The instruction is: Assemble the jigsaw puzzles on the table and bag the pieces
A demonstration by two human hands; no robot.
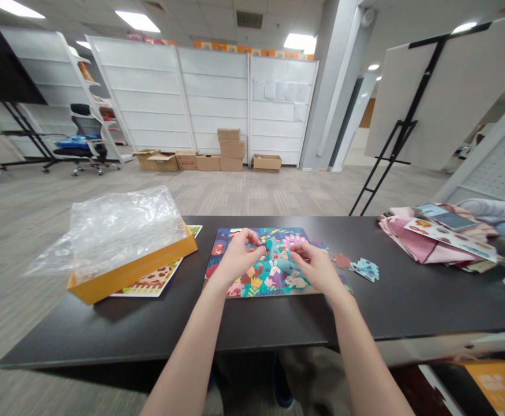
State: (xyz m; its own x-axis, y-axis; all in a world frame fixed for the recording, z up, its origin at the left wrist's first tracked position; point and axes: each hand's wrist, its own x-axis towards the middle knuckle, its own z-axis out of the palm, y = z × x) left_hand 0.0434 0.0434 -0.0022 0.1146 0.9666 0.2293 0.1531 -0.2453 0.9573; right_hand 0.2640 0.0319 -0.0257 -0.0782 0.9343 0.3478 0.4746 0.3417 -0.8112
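Note:
A colourful puzzle picture (256,283) with rabbits and plants lies flat on the dark table. Over its upper middle, my left hand (246,254) has thumb and forefinger curled together around a small teal piece (270,247), whose outline blends with the picture. My right hand (311,260) is above the right part of the picture, its fingertips pinched close together; anything between them is too small to make out. Just right of the picture are loose puzzle pieces, a brown one (342,262) and a pale blue one (366,268).
A yellow box (135,271) with clear plastic wrap (126,216) stands at the left on a printed sheet (159,281). Folded cloths (426,245), a phone (445,216) and a sticker sheet (452,238) lie at the right. The dark table's (161,341) front edge is near my forearms.

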